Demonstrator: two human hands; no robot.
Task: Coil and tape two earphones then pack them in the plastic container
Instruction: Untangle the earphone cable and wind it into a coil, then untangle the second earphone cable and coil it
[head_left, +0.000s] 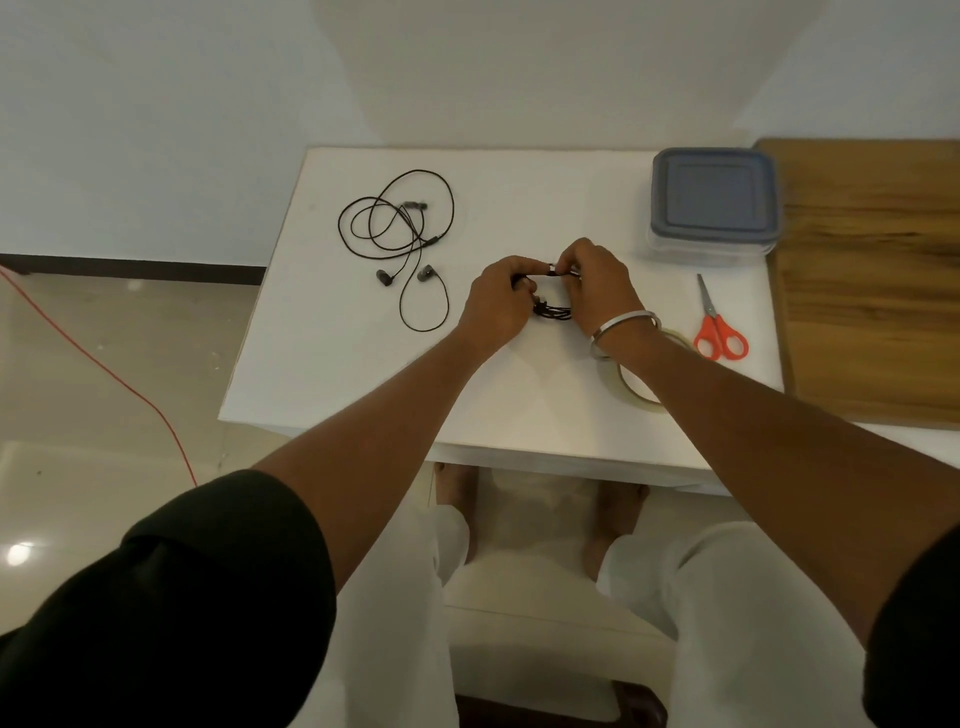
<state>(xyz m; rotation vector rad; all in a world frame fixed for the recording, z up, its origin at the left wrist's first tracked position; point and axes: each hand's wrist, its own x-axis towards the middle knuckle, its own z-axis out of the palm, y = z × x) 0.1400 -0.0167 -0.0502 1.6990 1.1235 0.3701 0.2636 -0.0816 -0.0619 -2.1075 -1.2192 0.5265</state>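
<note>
A coiled black earphone (554, 310) is held between both hands over the middle of the white table (363, 364). My left hand (496, 306) grips its left end. My right hand (597, 286) pinches the top strand, where a small pale band shows at the fingertips. A second black earphone (402, 228) lies loose and uncoiled at the table's back left, its two buds toward me. The plastic container (714, 205), with a grey-blue lid on, stands at the back right. A roll of clear tape (631, 387) lies partly under my right forearm.
Orange-handled scissors (719, 332) lie right of my right hand, blades pointing away. A wooden board (872, 280) adjoins the table's right side. An orange cord (104, 364) runs across the floor at left. My legs and feet are under the table's near edge.
</note>
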